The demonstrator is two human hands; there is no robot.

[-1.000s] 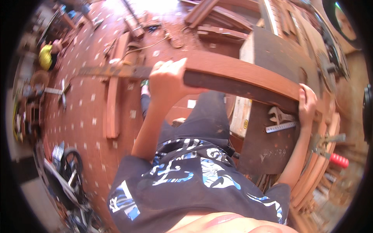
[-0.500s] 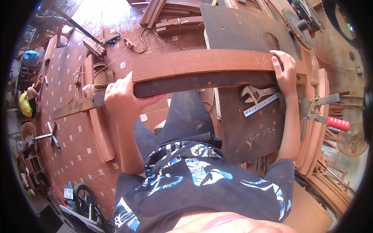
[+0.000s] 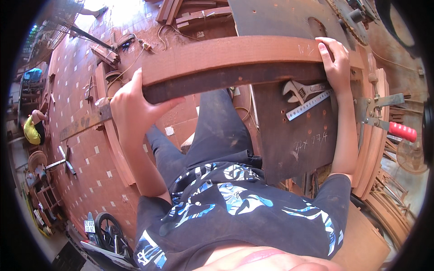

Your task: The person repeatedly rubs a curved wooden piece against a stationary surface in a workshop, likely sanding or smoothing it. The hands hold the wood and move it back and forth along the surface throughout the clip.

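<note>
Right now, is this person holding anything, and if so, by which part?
Yes: a long reddish-brown wooden piece. The left hand grips its left end, and the right hand holds it near its right end.

The beam (image 3: 230, 55) at twelve o'clock is wood, its reddish upper face smooth and matt, its near side dark and blotchy. Toward three o'clock the dark worktop (image 3: 280, 156) looks dull and scuffed; whether metal or board cannot be told. At two o'clock, the wrench (image 3: 294, 95) is grey metal with a soft shine, the ruler (image 3: 307, 107) pale, smooth metal. Farther out at three, the clamp (image 3: 388, 100) is dull metal, its red handle (image 3: 402, 131) glossy, like plastic. The floor (image 3: 86, 158) at nine is reddish tile, shiny toward eleven. At six, the shirt (image 3: 280, 230) is matt black cloth.
</note>
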